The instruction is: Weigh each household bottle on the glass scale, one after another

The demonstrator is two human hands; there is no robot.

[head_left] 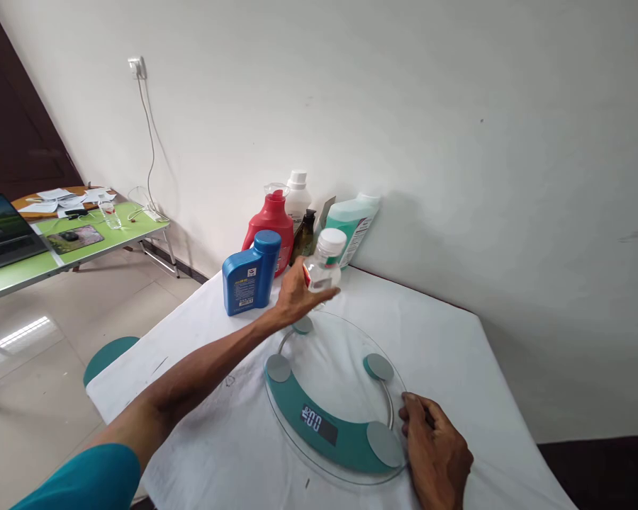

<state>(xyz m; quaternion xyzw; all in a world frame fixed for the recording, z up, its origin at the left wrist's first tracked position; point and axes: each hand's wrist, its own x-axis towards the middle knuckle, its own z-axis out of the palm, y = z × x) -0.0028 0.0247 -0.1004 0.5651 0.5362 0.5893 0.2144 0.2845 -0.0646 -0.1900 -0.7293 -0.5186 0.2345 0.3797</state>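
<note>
Up close, two hands work over a glass scale on a white-covered desk.

Outstretched, the left hand [296,294] has its fingers wrapped round a small clear bottle [323,269] with a white cap, holding it upright in the air just above the far rim of the round glass scale [336,397]. The right hand [436,453] lies palm down with loosely curled fingers, gripping nothing, its fingertips touching the scale's near right edge. The scale's display [319,423] is lit. Behind the bottle, against the wall, stand a blue jug [249,276], a red detergent bottle [269,219], a white bottle [298,195], a dark pump bottle [303,237] and a leaning green bottle [351,219]. Farther left, a green table [58,251] carries a laptop [3,230].
</note>
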